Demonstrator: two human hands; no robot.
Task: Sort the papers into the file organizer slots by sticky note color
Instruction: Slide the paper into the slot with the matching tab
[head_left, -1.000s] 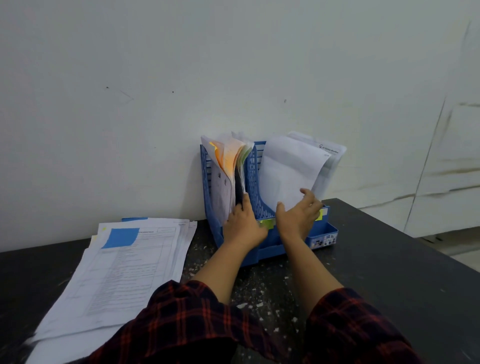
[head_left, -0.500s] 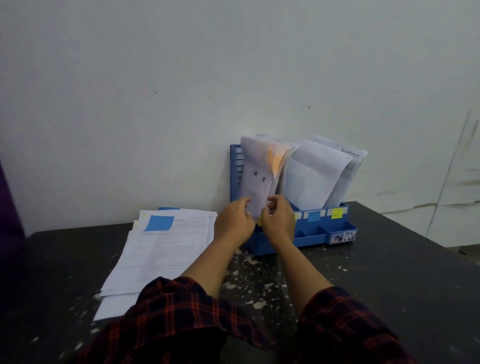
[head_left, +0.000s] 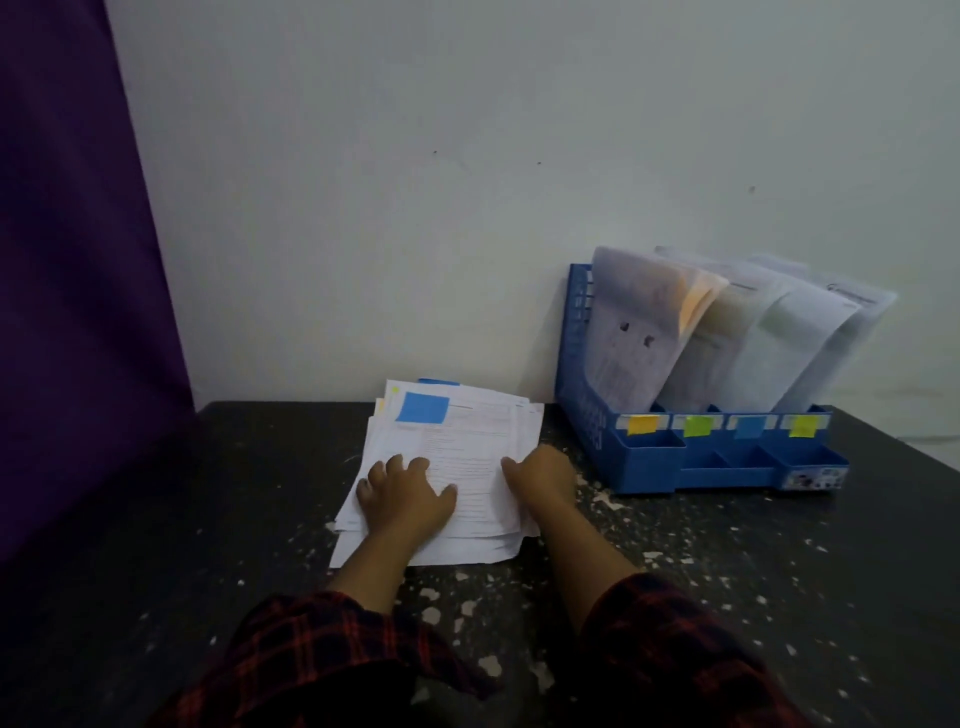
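A stack of printed papers (head_left: 467, 436) lies on the black table, and its top sheet carries a blue sticky note (head_left: 422, 407). My left hand (head_left: 405, 493) rests flat on the stack's near left part, fingers spread. My right hand (head_left: 543, 478) sits at the stack's right edge, thumb on the top sheet, fingers curled over the edge. To the right stands the blue file organizer (head_left: 675, 467), with papers leaning in all its slots. Its front bears an orange label (head_left: 643, 424), a green label (head_left: 697, 426), a blue label (head_left: 748, 427) and a yellow label (head_left: 803, 426).
A purple curtain (head_left: 78, 260) hangs at the left, over the table's left end. The white wall (head_left: 415, 208) stands right behind the stack and the organizer. The dark table (head_left: 208, 519) is speckled with white flecks.
Both hands have left the organizer's left slot and come down onto the paper stack. The papers they held there now lean in the slot. My view has swung left.
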